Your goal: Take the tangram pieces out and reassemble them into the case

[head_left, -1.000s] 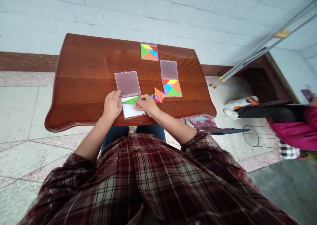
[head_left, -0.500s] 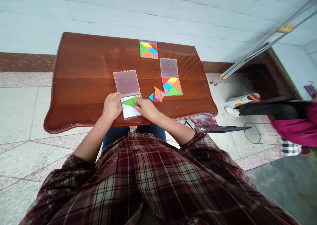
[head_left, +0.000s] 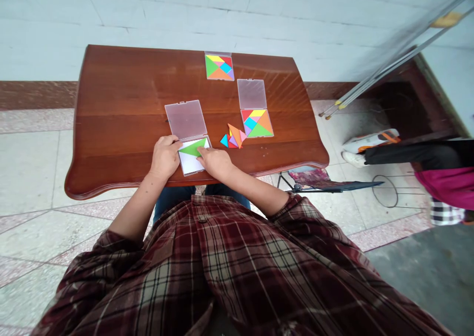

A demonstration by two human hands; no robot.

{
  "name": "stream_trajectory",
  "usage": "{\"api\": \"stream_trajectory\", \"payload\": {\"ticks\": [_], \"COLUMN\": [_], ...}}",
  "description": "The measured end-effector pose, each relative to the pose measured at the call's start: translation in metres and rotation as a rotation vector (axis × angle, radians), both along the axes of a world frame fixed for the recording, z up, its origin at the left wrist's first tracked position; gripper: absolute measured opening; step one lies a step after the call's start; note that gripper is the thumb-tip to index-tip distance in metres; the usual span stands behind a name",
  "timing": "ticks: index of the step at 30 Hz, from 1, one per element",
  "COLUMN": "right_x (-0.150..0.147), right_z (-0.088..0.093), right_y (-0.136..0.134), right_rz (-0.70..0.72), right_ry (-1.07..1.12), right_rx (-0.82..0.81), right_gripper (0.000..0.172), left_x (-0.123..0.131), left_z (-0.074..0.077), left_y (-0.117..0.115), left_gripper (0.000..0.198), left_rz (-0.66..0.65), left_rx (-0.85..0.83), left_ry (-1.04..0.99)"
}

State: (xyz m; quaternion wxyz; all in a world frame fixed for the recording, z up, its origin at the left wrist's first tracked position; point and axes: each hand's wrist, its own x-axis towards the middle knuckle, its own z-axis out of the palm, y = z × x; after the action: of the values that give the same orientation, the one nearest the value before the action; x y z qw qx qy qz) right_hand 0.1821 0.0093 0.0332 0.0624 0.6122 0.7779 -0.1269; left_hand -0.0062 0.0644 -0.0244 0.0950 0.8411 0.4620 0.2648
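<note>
You pressed a green triangle (head_left: 192,148) into an open case, just below the centre of the frame.

Your right hand (head_left: 215,161) lay over the tray (head_left: 192,166), fingertips flat on the green triangle, which sat in the tray's upper half, not closed around it; your left hand (head_left: 165,156) rested against the tray's left edge, though whether it gripped could not be told; the two hands sat close but apart; the clear lid (head_left: 185,119) lay open just above; loose pieces (head_left: 233,137) lay on the table (head_left: 122,104) just right of the tray, beside a second filled case (head_left: 257,123); a third case (head_left: 219,66) sat near the table's upper edge.
</note>
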Motion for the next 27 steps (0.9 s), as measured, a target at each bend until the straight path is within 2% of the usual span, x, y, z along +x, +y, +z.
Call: {"api": "stream_trajectory", "payload": {"ticks": [7, 12, 18, 27], "right_x": [-0.004, -0.006, -0.010, -0.017], "right_z": [-0.006, -0.010, -0.016, -0.019], "right_y": [0.001, 0.006, 0.012, 0.020], "right_rz": [-0.037, -0.056, -0.058, -0.100], "right_ry": [0.034, 0.048, 0.039, 0.058], "right_rx": [-0.003, 0.015, 0.058, 0.059], "right_gripper": [0.035, 0.034, 0.032, 0.030], "left_x": [0.002, 0.002, 0.002, 0.003], "left_z": [0.006, 0.011, 0.010, 0.012], "left_y": [-0.002, -0.004, -0.005, -0.005], "left_gripper": [0.032, 0.042, 0.049, 0.048], "left_rz": [0.020, 0.031, 0.067, 0.065], "left_rx": [-0.050, -0.050, -0.074, -0.064], "left_ry": [-0.002, -0.014, -0.008, 0.007]}}
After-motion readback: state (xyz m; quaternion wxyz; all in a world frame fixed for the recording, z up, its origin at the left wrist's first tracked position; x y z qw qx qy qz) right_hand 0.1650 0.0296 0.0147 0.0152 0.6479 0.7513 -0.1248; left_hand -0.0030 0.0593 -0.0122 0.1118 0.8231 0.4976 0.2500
